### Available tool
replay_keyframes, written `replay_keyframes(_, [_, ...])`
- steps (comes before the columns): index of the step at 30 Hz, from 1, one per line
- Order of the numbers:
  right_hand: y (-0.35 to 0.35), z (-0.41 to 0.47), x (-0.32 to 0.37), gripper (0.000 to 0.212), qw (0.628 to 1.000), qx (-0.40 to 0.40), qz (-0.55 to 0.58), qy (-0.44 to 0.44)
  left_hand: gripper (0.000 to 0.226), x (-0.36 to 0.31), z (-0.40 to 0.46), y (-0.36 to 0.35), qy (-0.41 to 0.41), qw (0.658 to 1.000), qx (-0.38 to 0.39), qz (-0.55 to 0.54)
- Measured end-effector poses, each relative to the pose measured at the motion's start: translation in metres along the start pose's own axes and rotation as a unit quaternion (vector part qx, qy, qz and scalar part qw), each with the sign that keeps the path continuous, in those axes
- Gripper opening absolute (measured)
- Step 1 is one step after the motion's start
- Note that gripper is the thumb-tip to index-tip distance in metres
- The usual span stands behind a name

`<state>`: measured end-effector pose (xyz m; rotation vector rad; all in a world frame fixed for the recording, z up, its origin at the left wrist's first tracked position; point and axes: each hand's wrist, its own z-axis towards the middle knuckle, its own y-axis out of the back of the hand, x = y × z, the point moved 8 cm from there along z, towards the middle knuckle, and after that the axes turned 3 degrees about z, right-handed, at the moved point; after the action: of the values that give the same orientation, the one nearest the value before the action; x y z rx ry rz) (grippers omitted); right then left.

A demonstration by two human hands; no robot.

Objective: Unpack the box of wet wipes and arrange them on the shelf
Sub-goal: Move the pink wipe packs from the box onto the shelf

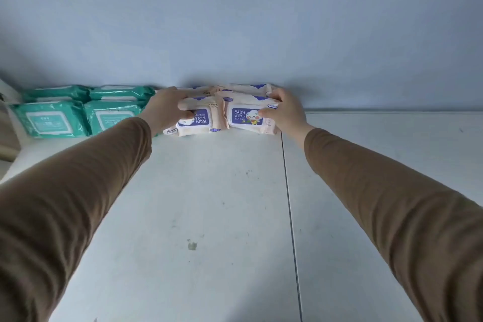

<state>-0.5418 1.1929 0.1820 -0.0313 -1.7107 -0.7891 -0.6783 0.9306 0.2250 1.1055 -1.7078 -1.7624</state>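
Evidently squaring the row: left hand [164, 108] and right hand [283, 110], each grip clamped on the baby wipes packs [222, 115] between them (teal packs [78, 112] just outside the left), against the shelf [222, 204] wall.

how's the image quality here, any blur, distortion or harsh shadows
Head view: wide-angle stretch makes the sleeves balloon at the lower corners; light is soft and even, with only faint shadow on the wall above the wipe packs; the print on the teal packs is too soft to read; no glare on the shelf.
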Motion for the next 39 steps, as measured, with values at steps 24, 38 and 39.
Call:
replay_keyframes(24, [-0.017, -0.03, -0.031, 0.068, 0.982, -0.133, -0.072, -0.116, 0.058, -0.001, 0.002, -0.006, -0.073, 0.98, -0.127, 0.131])
replay_keyframes(38, [0.118, -0.223, -0.082, 0.035, 0.959, -0.115, -0.255, -0.032, 0.043, -0.222, -0.102, -0.08, -0.225, 0.972, -0.061, 0.038])
replay_keyframes(39, [0.134, -0.245, -0.092, 0.035, 0.957, -0.119, -0.264, -0.032, 0.042, -0.247, -0.115, -0.089, -0.238, 0.969, -0.053, 0.029])
